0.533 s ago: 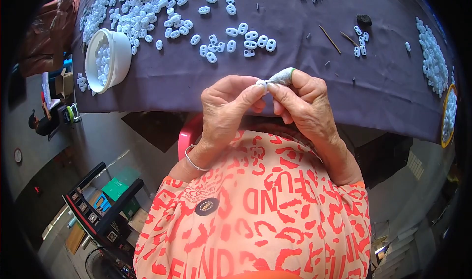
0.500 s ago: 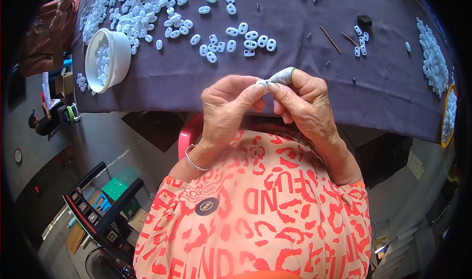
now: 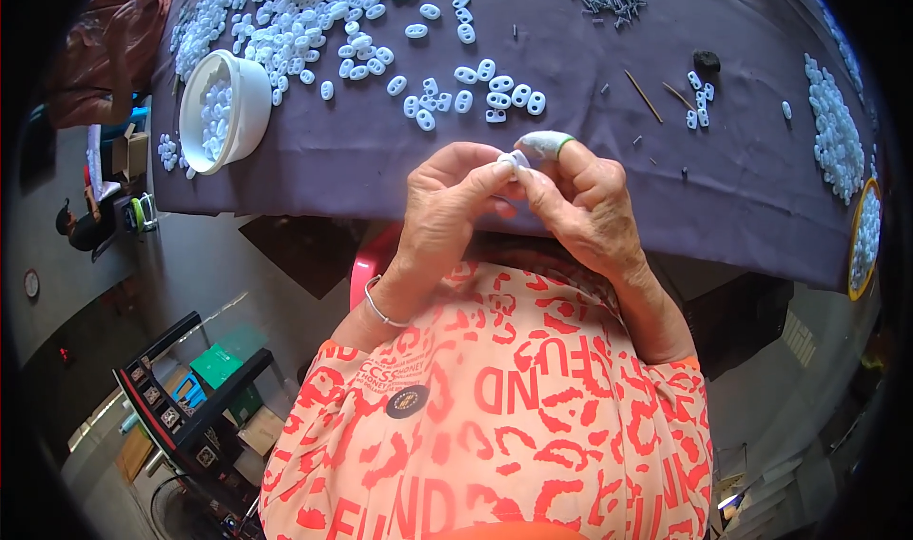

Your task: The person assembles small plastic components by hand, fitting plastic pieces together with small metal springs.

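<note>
Just past the table's near edge, my left hand (image 3: 447,202) pinches a small white plastic piece (image 3: 516,160) between thumb and fingers. My right hand (image 3: 585,197) meets it from the other side, its thumb against the piece and its index finger raised above. A white wrap with a green edge (image 3: 546,144) covers that index finger. Fingertips hide part of the piece. Beyond my hands lie several loose white oval pieces with two holes (image 3: 500,84). Near the right hand, two thin brown sticks (image 3: 644,97) lie beside a short row of white pieces (image 3: 702,98).
A dark cloth (image 3: 323,159) covers the table. At left stands a white tub (image 3: 249,112) of white pieces, with a large heap (image 3: 295,26) behind it. Small dark cylinders (image 3: 609,5) are piled far off. More white pieces (image 3: 832,126) and a yellow-rimmed container (image 3: 864,240) are at right.
My right index finger has lifted off the white piece, opening a gap above the thumb. The whole view has shifted slightly, while both hands stay together at the piece.
</note>
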`<action>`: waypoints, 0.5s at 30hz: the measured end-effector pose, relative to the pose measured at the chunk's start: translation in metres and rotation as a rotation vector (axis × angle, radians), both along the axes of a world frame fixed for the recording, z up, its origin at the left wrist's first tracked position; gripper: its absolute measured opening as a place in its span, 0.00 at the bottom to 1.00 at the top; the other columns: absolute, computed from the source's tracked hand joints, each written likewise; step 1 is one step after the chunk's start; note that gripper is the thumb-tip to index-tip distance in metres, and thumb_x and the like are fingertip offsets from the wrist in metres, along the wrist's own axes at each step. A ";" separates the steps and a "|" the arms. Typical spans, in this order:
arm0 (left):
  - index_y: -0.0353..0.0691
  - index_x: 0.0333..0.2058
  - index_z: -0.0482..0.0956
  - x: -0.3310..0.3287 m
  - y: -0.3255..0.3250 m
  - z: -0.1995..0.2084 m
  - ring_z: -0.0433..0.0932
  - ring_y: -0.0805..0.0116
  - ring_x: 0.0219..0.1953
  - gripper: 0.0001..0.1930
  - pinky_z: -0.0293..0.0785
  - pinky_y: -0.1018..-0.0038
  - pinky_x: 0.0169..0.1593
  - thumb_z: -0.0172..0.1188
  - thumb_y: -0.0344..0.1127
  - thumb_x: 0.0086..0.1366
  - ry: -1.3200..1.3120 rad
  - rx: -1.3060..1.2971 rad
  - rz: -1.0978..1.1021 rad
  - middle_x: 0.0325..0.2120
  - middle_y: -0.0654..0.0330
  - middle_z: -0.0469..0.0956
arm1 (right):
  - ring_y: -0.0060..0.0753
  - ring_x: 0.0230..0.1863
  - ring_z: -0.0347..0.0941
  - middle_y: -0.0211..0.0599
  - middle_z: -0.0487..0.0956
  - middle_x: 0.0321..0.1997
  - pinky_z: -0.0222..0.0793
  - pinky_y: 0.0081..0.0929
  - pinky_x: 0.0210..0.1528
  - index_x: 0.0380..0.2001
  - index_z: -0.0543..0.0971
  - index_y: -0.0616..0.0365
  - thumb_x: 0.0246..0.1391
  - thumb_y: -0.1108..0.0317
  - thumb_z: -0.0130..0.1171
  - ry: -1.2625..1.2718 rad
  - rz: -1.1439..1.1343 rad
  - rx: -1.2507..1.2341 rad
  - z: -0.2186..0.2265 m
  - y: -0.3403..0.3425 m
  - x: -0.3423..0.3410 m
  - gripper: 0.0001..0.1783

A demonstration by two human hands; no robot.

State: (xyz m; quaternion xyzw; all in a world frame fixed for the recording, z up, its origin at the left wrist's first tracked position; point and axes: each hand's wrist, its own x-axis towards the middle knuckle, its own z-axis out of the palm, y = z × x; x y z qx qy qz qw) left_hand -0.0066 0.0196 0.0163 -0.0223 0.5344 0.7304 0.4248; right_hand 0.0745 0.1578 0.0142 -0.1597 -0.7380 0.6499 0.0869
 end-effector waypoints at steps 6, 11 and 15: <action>0.35 0.34 0.74 0.002 -0.001 0.004 0.78 0.71 0.32 0.06 0.76 0.78 0.34 0.56 0.30 0.59 -0.143 0.098 0.042 0.30 0.57 0.77 | 0.30 0.21 0.70 0.39 0.71 0.26 0.67 0.24 0.23 0.36 0.72 0.66 0.37 0.70 0.63 0.112 0.023 0.540 0.005 -0.003 0.001 0.20; 0.33 0.34 0.72 0.006 -0.003 0.003 0.77 0.69 0.33 0.06 0.76 0.78 0.34 0.55 0.29 0.59 -0.250 0.192 0.048 0.30 0.55 0.77 | 0.40 0.21 0.70 0.39 0.69 0.24 0.67 0.30 0.22 0.27 0.73 0.64 0.36 0.67 0.61 0.128 -0.011 0.807 0.008 -0.009 0.001 0.14; 0.33 0.34 0.72 0.007 -0.004 0.003 0.78 0.70 0.32 0.06 0.77 0.77 0.34 0.55 0.29 0.59 -0.269 0.202 0.039 0.29 0.55 0.76 | 0.40 0.19 0.69 0.37 0.67 0.21 0.66 0.32 0.19 0.20 0.71 0.62 0.36 0.68 0.60 0.114 0.009 0.824 0.009 -0.009 0.002 0.10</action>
